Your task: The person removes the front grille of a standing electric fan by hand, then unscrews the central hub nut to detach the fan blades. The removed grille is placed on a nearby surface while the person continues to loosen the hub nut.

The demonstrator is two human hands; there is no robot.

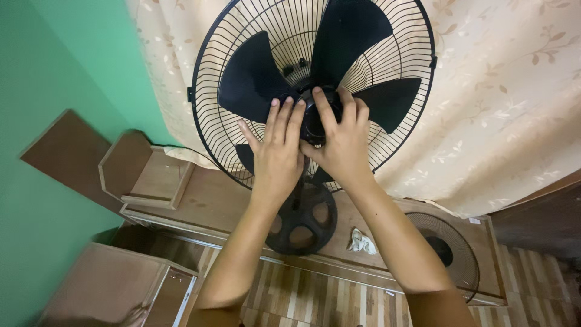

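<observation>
Both hands, left hand [277, 154] and right hand [342, 142], grip the upright fan's hub [313, 121], blades facing the camera

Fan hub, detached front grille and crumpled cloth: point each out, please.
fan hub [314, 124], head view, dark centre cap between the hands.
detached front grille [460, 254], head view, wire mesh right of its centre.
crumpled cloth [362, 242], head view, middle of the white wad.
</observation>
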